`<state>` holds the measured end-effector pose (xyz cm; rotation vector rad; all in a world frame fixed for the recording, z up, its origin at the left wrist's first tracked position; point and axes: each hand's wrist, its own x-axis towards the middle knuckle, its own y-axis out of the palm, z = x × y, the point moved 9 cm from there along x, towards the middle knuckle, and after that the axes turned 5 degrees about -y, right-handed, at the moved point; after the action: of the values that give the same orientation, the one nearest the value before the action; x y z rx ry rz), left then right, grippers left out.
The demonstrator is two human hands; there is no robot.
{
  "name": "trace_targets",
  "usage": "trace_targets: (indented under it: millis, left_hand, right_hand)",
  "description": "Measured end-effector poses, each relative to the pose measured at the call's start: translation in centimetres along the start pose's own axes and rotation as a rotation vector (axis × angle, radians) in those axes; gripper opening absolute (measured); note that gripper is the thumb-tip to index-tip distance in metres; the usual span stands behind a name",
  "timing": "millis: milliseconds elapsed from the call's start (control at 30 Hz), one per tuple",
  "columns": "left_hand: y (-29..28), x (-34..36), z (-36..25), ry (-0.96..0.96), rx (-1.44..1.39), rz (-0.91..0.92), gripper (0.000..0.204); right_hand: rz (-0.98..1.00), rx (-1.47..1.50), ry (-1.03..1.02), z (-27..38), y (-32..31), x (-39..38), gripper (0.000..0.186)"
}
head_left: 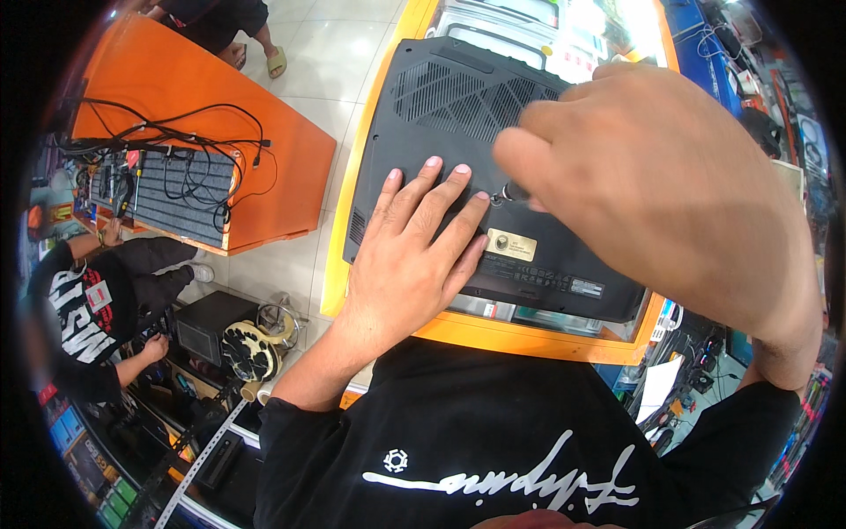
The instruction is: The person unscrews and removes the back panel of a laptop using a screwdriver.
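The laptop (441, 123) lies on the surface (546, 345), beneath left hand (416, 236) and right hand (608, 163); left of it, cables (181, 138) lie on a cabinet (286, 176).

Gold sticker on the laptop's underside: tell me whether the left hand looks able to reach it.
Likely yes: the gold sticker lies uncovered just beside the left hand, with nothing visible between them.

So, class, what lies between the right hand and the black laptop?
The head view shows a metal-tipped tool between the right hand and the laptop.

Black shirt (520, 406), white script lettering (480, 482)
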<state>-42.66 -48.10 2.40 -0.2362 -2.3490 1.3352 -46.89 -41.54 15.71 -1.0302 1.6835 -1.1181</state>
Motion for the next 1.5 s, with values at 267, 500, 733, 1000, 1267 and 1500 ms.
trace_targets:
  millis: [267,500,733,1000,1267,1500]
  left_hand:
    - [0.2,-0.1,0.0,-0.001,0.003,-0.002,0.036]
    - [0.5,-0.6,-0.6,-0.002,0.011,0.001,0.036]
    - [0.1,-0.2,-0.4,0.012,0.019,-0.024,0.035]
    - [0.1,-0.2,-0.2,0.002,0.014,-0.015,0.035]
    - [0.1,-0.1,-0.2,-0.004,0.003,-0.007,0.036]
    - [0.0,-0.2,-0.2,0.0,0.021,-0.011,0.036]
  right_hand:
    - [0.006,0.055,0.057,-0.1,-0.4,0.8,0.023]
    - [0.074,0.066,0.067,0.1,0.6,0.0,0.022]
    - [0.078,0.045,0.105,0.7,0.5,-0.3,0.019]
    - [0.266,0.389,0.205,-1.2,0.8,0.5,0.022]
    - [-0.041,0.1,0.027,0.0,0.5,0.3,0.022]
    - [0.228,0.054,0.093,-0.1,2.2,-0.2,0.015]
